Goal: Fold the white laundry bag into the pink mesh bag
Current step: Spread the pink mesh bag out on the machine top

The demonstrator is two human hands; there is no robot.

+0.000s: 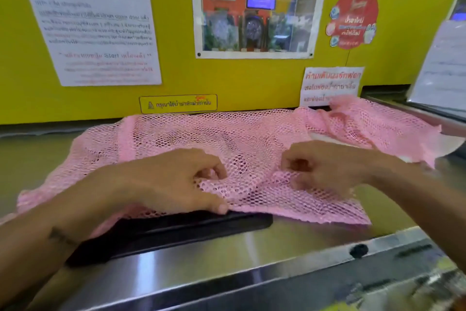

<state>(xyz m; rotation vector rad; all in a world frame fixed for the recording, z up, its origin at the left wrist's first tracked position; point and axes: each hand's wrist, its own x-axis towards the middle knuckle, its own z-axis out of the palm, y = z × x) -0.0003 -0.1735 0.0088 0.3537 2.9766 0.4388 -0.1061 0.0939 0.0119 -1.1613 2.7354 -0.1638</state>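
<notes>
Left hand (164, 179) grip pinching pink mesh bag (227, 139), right hand (327, 167) blurred, grip unclear

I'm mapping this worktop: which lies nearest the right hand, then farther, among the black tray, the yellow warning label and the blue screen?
From the right hand:
1. Black tray, lower left, under the pink mesh bag.
2. Yellow warning label, on the wall behind.
3. Blue screen, highest up.

Bare hands and forearms, a small dark tattoo (60, 236) marking the left wrist.
</notes>
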